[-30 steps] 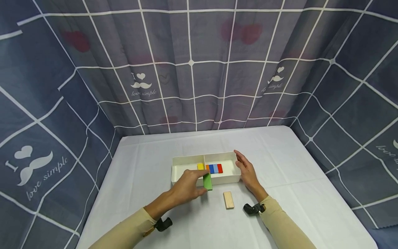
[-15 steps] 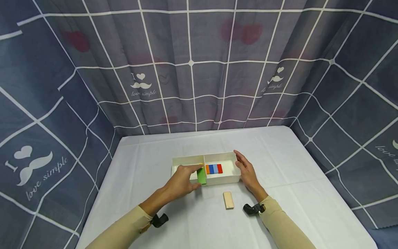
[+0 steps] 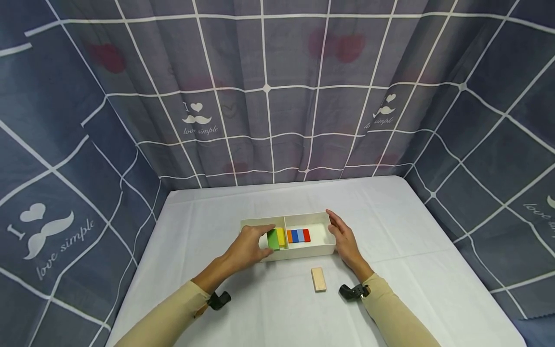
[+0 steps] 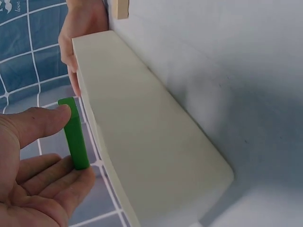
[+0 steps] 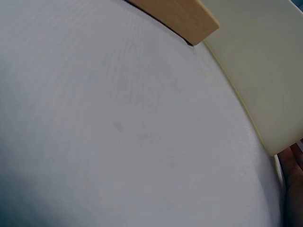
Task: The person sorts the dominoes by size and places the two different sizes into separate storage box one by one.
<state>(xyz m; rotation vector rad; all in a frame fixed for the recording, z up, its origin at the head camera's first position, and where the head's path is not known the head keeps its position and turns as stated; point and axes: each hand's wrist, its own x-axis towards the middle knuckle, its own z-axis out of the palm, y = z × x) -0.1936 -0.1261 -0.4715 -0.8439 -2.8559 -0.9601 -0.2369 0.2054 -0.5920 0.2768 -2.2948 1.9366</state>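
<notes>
My left hand (image 3: 244, 248) pinches a flat green block (image 3: 273, 240) between thumb and fingertips, over the left compartment of a white two-part box (image 3: 318, 250). In the left wrist view the green block (image 4: 77, 137) stands on end between thumb and fingers, just above the box rim. Right beside it in the head view lies a yellow block (image 3: 281, 236), against the divider. The right compartment has a row of orange (image 3: 289, 236), blue, light blue and red blocks (image 3: 306, 235). My right hand (image 3: 345, 241) rests against the box's right end, fingers nearly straight.
A plain wooden block (image 3: 318, 279) lies on the white tablecloth (image 3: 277, 313) in front of the box. Dark checked curtains (image 3: 286, 111) hang at the back and both sides. A small black camera (image 3: 219, 300) is strapped to each wrist.
My left hand has carried the green block leftward, from in front of the divider across to the left compartment, uncovering the yellow block. The right hand and box have stayed put.
</notes>
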